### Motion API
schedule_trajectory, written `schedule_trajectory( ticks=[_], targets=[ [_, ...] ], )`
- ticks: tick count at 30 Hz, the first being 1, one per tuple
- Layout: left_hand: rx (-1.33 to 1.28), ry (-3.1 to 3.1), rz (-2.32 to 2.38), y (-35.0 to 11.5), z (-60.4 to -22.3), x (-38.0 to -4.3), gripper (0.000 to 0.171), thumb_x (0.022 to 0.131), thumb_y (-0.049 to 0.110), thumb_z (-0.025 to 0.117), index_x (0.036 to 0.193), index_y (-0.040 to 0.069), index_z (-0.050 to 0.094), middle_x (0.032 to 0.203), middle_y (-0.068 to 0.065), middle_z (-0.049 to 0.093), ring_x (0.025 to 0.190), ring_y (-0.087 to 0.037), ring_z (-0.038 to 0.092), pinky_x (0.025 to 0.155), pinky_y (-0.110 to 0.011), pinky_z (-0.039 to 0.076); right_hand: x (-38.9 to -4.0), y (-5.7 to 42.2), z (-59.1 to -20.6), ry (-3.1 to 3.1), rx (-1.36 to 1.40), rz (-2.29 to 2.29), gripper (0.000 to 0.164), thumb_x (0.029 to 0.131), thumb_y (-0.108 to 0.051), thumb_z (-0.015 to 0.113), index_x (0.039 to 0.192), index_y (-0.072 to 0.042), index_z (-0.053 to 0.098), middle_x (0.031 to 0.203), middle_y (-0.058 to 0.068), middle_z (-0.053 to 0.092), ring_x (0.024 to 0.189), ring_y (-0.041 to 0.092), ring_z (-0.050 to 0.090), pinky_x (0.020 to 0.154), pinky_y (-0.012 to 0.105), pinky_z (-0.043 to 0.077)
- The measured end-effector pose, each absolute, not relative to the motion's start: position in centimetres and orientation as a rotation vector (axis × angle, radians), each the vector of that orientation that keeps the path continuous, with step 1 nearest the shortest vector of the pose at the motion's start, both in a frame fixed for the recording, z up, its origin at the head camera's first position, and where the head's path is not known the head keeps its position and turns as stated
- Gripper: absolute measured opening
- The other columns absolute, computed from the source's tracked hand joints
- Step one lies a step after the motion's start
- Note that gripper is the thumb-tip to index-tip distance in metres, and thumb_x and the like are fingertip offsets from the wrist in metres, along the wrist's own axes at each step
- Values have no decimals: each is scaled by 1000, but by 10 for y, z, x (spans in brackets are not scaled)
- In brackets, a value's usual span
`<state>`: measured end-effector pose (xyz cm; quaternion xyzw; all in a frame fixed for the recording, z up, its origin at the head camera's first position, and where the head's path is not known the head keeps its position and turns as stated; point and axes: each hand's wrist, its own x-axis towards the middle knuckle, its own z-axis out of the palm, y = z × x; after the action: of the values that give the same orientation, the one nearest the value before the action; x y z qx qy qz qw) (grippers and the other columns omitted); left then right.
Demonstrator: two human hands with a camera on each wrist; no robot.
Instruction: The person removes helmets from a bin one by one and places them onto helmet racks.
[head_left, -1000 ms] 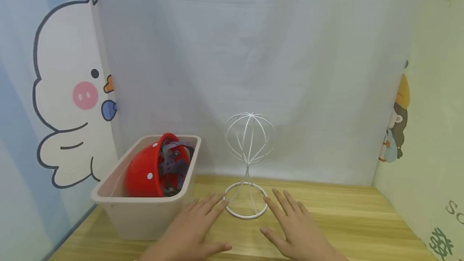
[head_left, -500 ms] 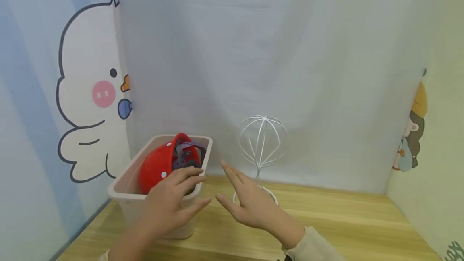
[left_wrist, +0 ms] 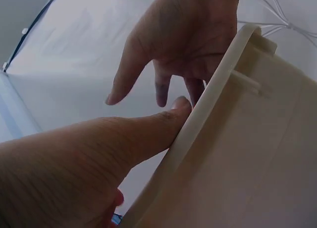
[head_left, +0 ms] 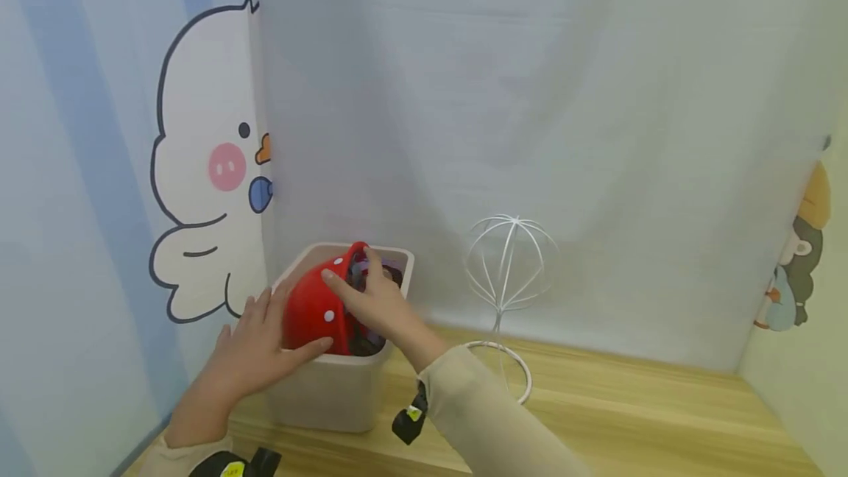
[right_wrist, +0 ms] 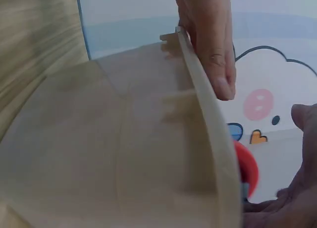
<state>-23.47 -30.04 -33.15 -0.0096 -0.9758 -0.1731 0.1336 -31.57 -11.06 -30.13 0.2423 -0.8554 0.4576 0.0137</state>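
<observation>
A red safety helmet with white dots [head_left: 310,311] lies on its side in a beige plastic bin [head_left: 327,396], its open side facing right and dark straps inside. My left hand [head_left: 248,352] is at the helmet's left, fingers extended, thumb along the front of the bin's rim. The left wrist view shows that thumb against the rim. My right hand [head_left: 380,304] reaches over the bin from the right, fingers at the helmet's opening, thumb held apart over its outer side. In the right wrist view my right thumb [right_wrist: 303,119] stands clear of the helmet [right_wrist: 246,168].
A white wire stand [head_left: 500,310] with a globe-shaped top and ring base stands right of the bin on the wooden table [head_left: 616,396]. A grey curtain [head_left: 530,94] hangs behind. Printed panels stand at both sides, the left one [head_left: 73,241] close to the bin.
Both hands have moved from in front of the wire stand to the bin, the left hand to the helmet's left and the right hand to its opening. The head view has turned left.
</observation>
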Motion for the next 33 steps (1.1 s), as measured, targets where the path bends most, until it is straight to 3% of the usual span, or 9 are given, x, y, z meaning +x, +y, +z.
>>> schedule_trajectory(
  ticks=[3,8,13,18,23,26,30,33],
  targets=[
    [65,-2912,-593,-310,-331,-235,125,78,83,56,156,-5,16,153,-40,24,136,-64,21,95,-83,25,-324,-134,-309,-2609,646,1426,96,91,-63,58,161,-18,11,139,19,57,121,37,60,95,54,52],
    [204,-2995,-689,-312,-331,-235,134,74,86,57,148,-18,17,139,-47,32,122,-64,37,82,-73,48,-337,-147,-325,-2423,538,1263,66,96,-29,61,152,-10,31,110,15,69,94,30,71,83,45,58],
    [223,-3029,-760,-318,-328,-236,139,74,85,59,148,-20,6,141,-48,22,121,-64,37,79,-71,50,-340,-150,-323,-2316,496,1400,48,100,-13,53,146,-10,41,68,8,62,61,24,66,62,38,58],
    [174,-3039,-860,-324,-331,-235,138,75,80,63,151,-17,0,141,-46,20,120,-62,40,75,-67,53,-339,-149,-323,-2303,383,1561,50,98,-7,54,146,-14,43,57,2,53,45,15,53,48,28,49],
    [157,-3055,-901,-327,-334,-237,138,76,79,63,151,-16,-4,143,-46,18,122,-63,38,76,-67,53,-340,-148,-323,-2304,331,1545,42,102,-11,50,143,-14,41,57,5,54,44,19,53,47,30,49],
    [166,-3069,-885,-327,-336,-236,140,75,80,63,151,-17,-5,144,-47,15,123,-65,35,77,-67,53,-340,-148,-323,-2281,310,1571,35,107,-19,45,141,-16,42,66,4,61,60,20,65,61,33,58],
    [161,-3073,-876,-327,-336,-236,141,75,80,63,151,-17,-7,146,-48,11,125,-66,33,77,-67,53,-340,-147,-323,-2234,290,1624,32,108,-24,45,140,-20,44,70,-1,63,73,18,68,72,36,60],
    [152,-3064,-869,-326,-333,-235,139,76,79,63,151,-17,-4,145,-47,14,123,-65,35,75,-66,54,-340,-145,-322,-2201,311,1656,31,108,-25,44,138,-21,45,64,-3,59,66,15,64,68,34,58]
  ],
)
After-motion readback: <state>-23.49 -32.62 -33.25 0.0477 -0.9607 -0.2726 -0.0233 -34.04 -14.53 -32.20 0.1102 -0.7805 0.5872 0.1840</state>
